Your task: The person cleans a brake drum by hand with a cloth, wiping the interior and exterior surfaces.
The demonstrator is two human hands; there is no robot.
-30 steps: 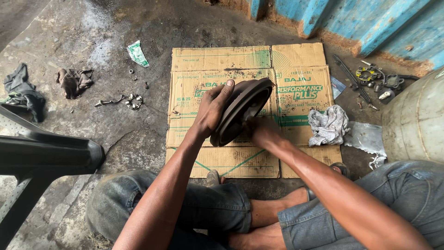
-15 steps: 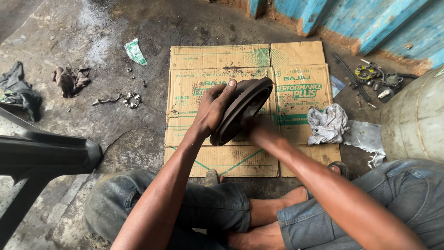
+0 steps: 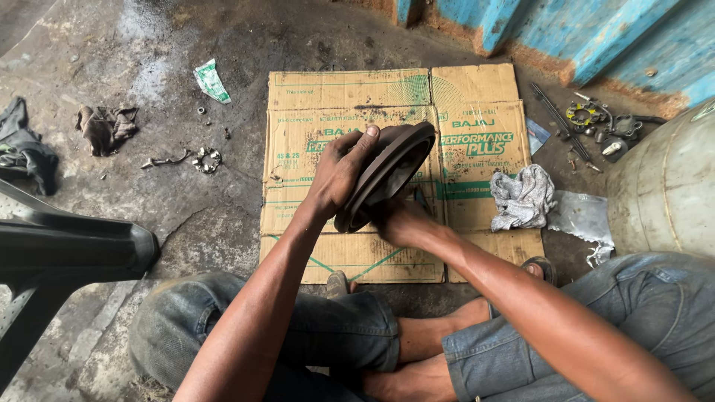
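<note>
Flanking held disc [image 3: 387, 175]: rag [image 3: 521, 195], cardboard [image 3: 335, 112].

The person's left hand [image 3: 339, 175] and right hand [image 3: 402, 223] are bare: no gloves, rings, watch or wristbands visible. Both forearms are uncovered up to the lower frame edge; no sleeve shows. The legs wear faded blue-grey denim trousers [image 3: 328, 335], cut or rolled short, ending in a hemmed edge nearest the flattened brown cardboard sheet [image 3: 335, 260]. The denim is worn pale, with grime and dust on the left leg's outer side, farthest from the cardboard. A stitched seam and pocket edge show on the right leg. Shins are bare below the hems. A dark sandal strap [image 3: 538, 266] shows beside the cardboard's lower right corner.
</note>
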